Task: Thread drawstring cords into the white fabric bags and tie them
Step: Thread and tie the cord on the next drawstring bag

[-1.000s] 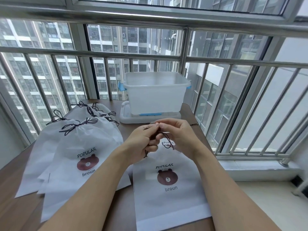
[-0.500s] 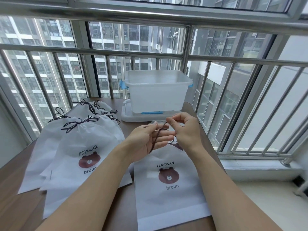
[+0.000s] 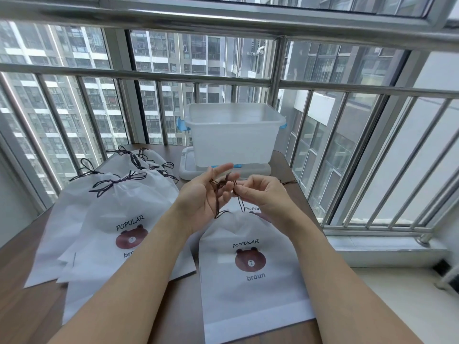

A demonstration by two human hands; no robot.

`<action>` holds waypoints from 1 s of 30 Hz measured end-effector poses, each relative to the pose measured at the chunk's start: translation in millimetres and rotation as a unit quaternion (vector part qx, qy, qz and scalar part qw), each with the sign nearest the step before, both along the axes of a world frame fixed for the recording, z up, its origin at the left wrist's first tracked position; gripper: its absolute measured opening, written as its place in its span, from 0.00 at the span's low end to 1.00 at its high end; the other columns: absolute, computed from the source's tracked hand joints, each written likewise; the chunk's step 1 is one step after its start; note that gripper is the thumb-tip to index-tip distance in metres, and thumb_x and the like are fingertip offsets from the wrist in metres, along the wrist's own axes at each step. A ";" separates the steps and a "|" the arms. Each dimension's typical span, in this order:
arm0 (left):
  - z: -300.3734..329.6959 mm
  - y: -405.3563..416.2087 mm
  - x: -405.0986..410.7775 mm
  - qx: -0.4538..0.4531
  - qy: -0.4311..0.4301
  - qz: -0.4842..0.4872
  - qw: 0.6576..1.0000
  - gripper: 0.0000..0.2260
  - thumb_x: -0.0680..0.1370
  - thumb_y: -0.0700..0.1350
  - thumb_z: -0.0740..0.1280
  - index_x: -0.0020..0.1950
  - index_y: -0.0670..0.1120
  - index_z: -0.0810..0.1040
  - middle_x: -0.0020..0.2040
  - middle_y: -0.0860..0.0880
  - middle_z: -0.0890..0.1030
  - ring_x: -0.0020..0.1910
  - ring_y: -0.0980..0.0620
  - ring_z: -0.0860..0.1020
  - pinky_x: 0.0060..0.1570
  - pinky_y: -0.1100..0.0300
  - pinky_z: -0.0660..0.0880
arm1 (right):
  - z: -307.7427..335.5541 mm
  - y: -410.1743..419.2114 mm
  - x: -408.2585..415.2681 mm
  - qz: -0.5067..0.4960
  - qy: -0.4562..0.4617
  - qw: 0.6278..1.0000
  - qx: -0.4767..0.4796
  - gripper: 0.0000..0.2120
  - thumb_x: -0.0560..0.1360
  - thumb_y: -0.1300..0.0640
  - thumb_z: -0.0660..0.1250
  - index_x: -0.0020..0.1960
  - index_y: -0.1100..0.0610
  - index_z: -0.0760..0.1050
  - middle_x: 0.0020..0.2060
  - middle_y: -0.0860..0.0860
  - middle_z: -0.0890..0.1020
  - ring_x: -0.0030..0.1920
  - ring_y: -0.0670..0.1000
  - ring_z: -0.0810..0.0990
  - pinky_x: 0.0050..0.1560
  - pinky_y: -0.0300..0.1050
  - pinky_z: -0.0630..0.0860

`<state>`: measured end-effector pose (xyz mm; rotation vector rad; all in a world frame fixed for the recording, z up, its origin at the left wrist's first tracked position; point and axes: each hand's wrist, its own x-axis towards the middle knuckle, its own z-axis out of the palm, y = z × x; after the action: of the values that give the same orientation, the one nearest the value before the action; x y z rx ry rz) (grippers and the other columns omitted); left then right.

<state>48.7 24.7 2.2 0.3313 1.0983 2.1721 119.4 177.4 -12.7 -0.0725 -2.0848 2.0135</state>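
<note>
Tied white fabric bags [image 3: 109, 219] piled left; left hand [image 3: 203, 194], fingers spread, and pinching right hand [image 3: 260, 194] knot dark cord [image 3: 217, 202] on the current bag [image 3: 250, 269].

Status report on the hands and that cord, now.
Left hand open, dark cord looped over its fingers. Right hand pinches the cord. Bag flat on the table, not yet tied. Nothing in the way.

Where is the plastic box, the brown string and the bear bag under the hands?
clear plastic storage box [image 3: 233, 142], head view, on its front wall.
dark brown drawstring cord [image 3: 216, 203], head view, on the strand crossing the left palm.
white bear-print bag [image 3: 250, 281], head view, on fabric below the bear.
</note>
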 end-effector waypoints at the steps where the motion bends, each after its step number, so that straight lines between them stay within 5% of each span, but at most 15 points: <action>1: 0.1 0.5 1.1 -0.029 0.043 0.018 0.998 0.19 0.86 0.49 0.51 0.64 0.41 0.77 0.40 0.45 0.83 0.32 0.54 0.77 0.30 0.65 0.76 | 0.0 -0.4 0.7 -0.002 -0.011 1.000 0.007 0.14 0.73 0.55 0.77 0.35 0.53 0.74 0.52 0.56 0.87 0.56 0.58 0.84 0.55 0.50 0.74; 4: -6.0 4.0 3.3 -0.099 0.205 0.108 0.968 0.18 0.87 0.46 0.50 0.62 0.39 0.77 0.32 0.43 0.79 0.30 0.48 0.75 0.30 0.60 0.74 | 1.7 0.9 2.0 -0.015 -0.020 1.000 -0.012 0.12 0.74 0.59 0.75 0.36 0.55 0.74 0.49 0.58 0.86 0.49 0.55 0.82 0.50 0.45 0.76; 7: -18.3 7.0 3.6 -0.161 0.376 0.204 0.890 0.16 0.87 0.45 0.53 0.57 0.42 0.79 0.31 0.43 0.80 0.31 0.48 0.77 0.33 0.56 0.75 | 2.7 1.4 0.7 -0.017 -0.044 0.997 -0.058 0.09 0.72 0.55 0.74 0.39 0.52 0.74 0.40 0.55 0.83 0.38 0.55 0.80 0.49 0.51 0.73; 11: -27.9 8.7 -2.6 -0.188 0.443 0.265 0.835 0.15 0.84 0.50 0.54 0.54 0.49 0.80 0.39 0.49 0.85 0.42 0.50 0.83 0.46 0.53 0.80 | 4.2 -1.4 -2.6 -0.026 -0.063 0.992 -0.103 0.06 0.81 0.54 0.67 0.53 0.57 0.75 0.35 0.58 0.80 0.27 0.53 0.72 0.34 0.45 0.74; 18: -13.6 11.6 8.7 -0.037 0.269 0.139 0.952 0.19 0.87 0.44 0.50 0.57 0.37 0.78 0.48 0.40 0.85 0.49 0.44 0.84 0.45 0.58 0.80 | 3.5 -6.1 -1.3 -0.017 -0.056 0.998 -0.038 0.14 0.83 0.42 0.59 0.62 0.44 0.79 0.41 0.47 0.82 0.29 0.46 0.69 0.32 0.40 0.57; 22: -15.3 13.5 7.3 -0.023 0.242 0.085 0.966 0.19 0.87 0.46 0.50 0.57 0.38 0.78 0.48 0.38 0.85 0.50 0.40 0.83 0.42 0.58 0.79 | 2.0 -1.1 -3.4 -0.032 -0.102 0.992 -0.062 0.24 0.81 0.35 0.58 0.58 0.51 0.83 0.40 0.47 0.80 0.32 0.46 0.69 0.38 0.43 0.63; 25: -16.5 14.4 7.5 -0.030 0.254 0.107 0.961 0.19 0.87 0.46 0.50 0.56 0.39 0.78 0.48 0.41 0.85 0.49 0.45 0.83 0.44 0.57 0.80 | 2.7 0.3 -1.1 -0.044 -0.077 0.994 -0.069 0.17 0.81 0.40 0.63 0.55 0.48 0.85 0.45 0.45 0.82 0.40 0.47 0.73 0.45 0.45 0.66; 28: -10.2 10.1 1.8 0.001 0.189 0.205 0.960 0.19 0.87 0.47 0.50 0.54 0.41 0.78 0.42 0.45 0.85 0.45 0.50 0.83 0.45 0.60 0.78 | 5.0 8.4 -0.1 -0.101 0.010 0.971 -0.218 0.06 0.80 0.56 0.68 0.51 0.51 0.84 0.50 0.45 0.84 0.50 0.47 0.77 0.52 0.44 0.69; 30: -2.9 0.9 -7.4 0.009 0.142 0.277 0.950 0.19 0.87 0.48 0.49 0.51 0.42 0.77 0.30 0.48 0.79 0.37 0.51 0.82 0.43 0.61 0.79 | 6.1 22.5 0.5 -0.131 0.039 0.906 -0.400 0.07 0.80 0.62 0.66 0.49 0.54 0.82 0.45 0.48 0.85 0.46 0.47 0.81 0.56 0.46 0.76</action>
<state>41.3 25.6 -0.8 0.3888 1.4677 2.6873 119.8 199.9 -6.6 -0.3809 -1.0047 2.4797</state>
